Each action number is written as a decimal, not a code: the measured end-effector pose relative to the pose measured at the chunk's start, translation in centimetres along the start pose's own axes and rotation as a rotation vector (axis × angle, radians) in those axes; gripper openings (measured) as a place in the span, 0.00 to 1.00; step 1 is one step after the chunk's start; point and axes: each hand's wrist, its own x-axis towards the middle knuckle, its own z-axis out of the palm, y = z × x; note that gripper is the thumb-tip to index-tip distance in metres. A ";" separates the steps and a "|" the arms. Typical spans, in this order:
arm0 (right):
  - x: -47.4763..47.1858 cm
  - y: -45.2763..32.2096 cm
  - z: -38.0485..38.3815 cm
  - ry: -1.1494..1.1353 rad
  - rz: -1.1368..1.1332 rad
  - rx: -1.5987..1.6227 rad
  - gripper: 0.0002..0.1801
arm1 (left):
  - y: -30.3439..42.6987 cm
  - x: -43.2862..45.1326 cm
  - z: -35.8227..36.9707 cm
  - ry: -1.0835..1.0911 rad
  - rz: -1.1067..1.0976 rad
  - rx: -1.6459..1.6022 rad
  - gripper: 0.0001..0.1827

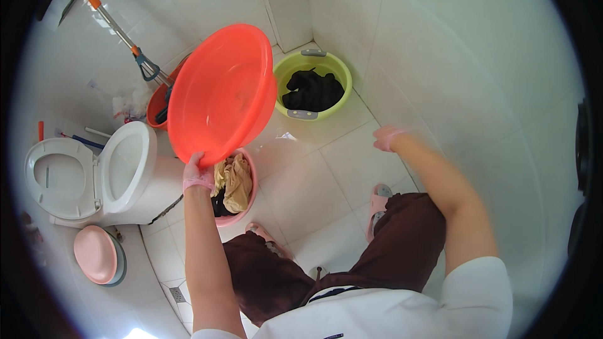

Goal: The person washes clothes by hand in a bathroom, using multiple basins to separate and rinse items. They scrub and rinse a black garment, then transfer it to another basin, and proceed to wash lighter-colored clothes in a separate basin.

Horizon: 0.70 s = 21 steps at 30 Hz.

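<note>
My left hand (198, 174), in a thin pinkish glove, grips the near rim of a large red plastic basin (216, 94). The basin is tilted up off the floor and no clothes show inside it. Partly behind my left hand stands a pink basin (254, 183) with tan cloth (238, 181) and some black cloth in it. My right hand (388, 138), gloved as well, hangs over the floor near the right wall and appears to hold nothing; its fingers are curled and blurred. Beyond it, a lime-green basin (346, 82) holds black clothing (313, 90).
At left is a white toilet (127, 174) with its lid raised. A mop (115, 26) leans in an orange-red bucket (155, 106) behind the red basin. Pink and grey-blue basins (96, 254) hang at the lower left wall. A drain (177, 294) lies in the tiled floor.
</note>
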 end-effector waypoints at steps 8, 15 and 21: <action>14.2 -8.3 1.1 0.107 -0.008 0.218 0.28 | -2.3 -0.3 0.3 0.005 0.215 0.309 0.27; 19.6 -12.0 1.5 0.453 -0.163 -0.050 0.27 | -3.2 -2.7 2.7 0.067 0.290 0.422 0.27; 19.4 -9.8 3.7 0.246 -0.282 -0.209 0.22 | -4.0 -1.6 2.9 0.078 0.301 0.436 0.26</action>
